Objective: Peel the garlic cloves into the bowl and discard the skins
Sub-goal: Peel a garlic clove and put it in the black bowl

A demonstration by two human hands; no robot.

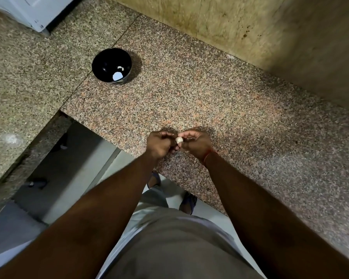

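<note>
A pale garlic piece (179, 139) sits between my two hands above the near edge of the granite counter. My left hand (159, 144) has its fingers curled round the garlic from the left. From the right, my right hand (196, 144) pinches it with thumb and fingertips. A black bowl (101, 59) stands on the counter well beyond my hands, to the upper left. Inside it lie a small peeled clove (120, 67) and a bright white patch (117, 76) at the bottom.
The speckled granite counter (220, 101) runs from the wall at the right to a lower slab on the left. Its front edge cuts diagonally below my hands, with the floor and my feet beneath. A white appliance (28, 11) stands at the top left.
</note>
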